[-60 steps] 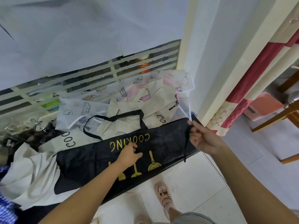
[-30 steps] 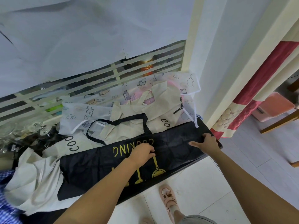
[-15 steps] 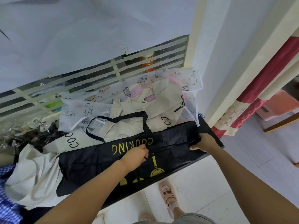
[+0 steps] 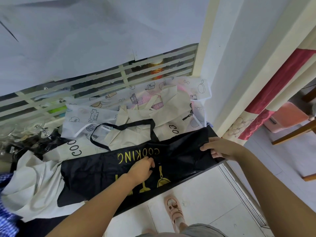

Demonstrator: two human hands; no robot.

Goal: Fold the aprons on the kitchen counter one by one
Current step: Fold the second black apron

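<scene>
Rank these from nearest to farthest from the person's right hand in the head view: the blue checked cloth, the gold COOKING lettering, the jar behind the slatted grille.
1. gold COOKING lettering, on the black apron, just left of the right hand.
2. jar, behind the grille, at the back.
3. blue checked cloth, at the far left edge.

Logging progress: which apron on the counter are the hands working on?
The black apron with gold COOKING lettering, at the front edge: left hand holds its middle, right hand grips its end. Cream aprons lie behind, untouched.
</scene>
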